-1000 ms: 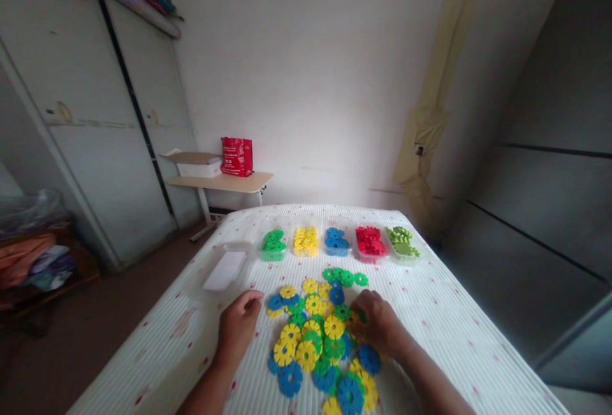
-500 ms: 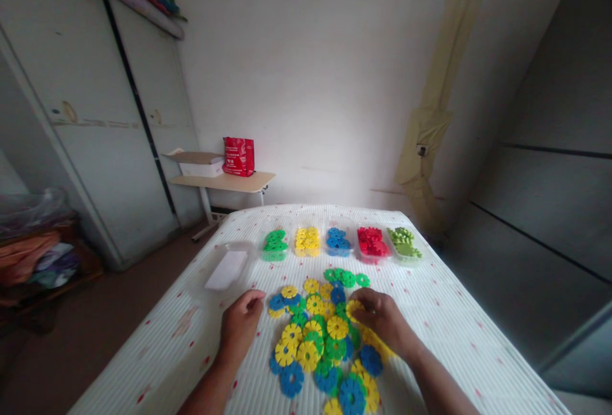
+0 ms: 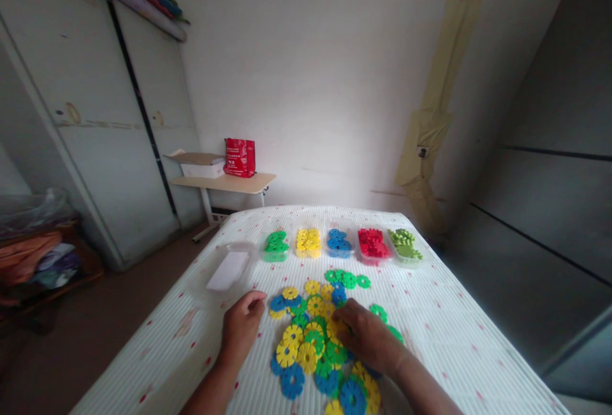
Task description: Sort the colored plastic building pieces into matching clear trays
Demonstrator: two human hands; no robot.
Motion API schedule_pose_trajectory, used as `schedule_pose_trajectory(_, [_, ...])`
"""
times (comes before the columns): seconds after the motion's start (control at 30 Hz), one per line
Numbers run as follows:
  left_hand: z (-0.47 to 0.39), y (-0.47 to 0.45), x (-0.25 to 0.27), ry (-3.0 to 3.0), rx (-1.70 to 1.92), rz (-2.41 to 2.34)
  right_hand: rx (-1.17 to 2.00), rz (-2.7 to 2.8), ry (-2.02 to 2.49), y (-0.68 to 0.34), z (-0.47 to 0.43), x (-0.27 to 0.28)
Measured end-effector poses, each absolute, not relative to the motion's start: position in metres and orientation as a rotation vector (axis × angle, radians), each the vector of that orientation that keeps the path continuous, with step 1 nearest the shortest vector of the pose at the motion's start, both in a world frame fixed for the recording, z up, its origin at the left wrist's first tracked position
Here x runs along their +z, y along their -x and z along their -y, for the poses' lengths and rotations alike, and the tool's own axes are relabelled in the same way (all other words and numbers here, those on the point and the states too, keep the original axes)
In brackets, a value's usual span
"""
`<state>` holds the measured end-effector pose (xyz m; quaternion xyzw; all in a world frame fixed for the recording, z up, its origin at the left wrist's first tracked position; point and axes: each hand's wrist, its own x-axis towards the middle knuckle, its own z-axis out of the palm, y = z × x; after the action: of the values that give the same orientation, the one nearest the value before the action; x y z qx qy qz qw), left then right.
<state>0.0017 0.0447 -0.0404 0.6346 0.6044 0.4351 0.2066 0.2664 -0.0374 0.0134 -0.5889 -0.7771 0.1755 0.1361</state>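
My curled left hand (image 3: 243, 322) sits beside the discs (image 3: 306, 357); my right hand (image 3: 367, 333) overlaps them. Outward, cloth (image 3: 454, 332) spans to its side edges; grips cannot be determined.

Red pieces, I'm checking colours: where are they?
In the head view, the red pieces sit in a tub right of centre, between tubbed blue discs and light-green pieces.

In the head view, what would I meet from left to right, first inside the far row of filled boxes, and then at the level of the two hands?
Far row: green pieces, yellow pieces, blue pieces, red pieces, light-green pieces.
Hand level: left hand, pile of mixed-colour discs, right hand, green discs beyond it.
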Motion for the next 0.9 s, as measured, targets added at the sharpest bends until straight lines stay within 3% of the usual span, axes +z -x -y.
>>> schedule_pose_trajectory(0.73, [-0.0457,-0.0023,-0.0411,-1.780,1.244,-1.676,0.664,2.188,1.620,-0.2711,0.0327,0.0128])
schedule_pose_trajectory(0.9, [-0.0452,-0.0030,-0.0415,-1.764,1.250,-1.685,0.833,2.067,1.589,-0.2707,0.0285,0.0147])
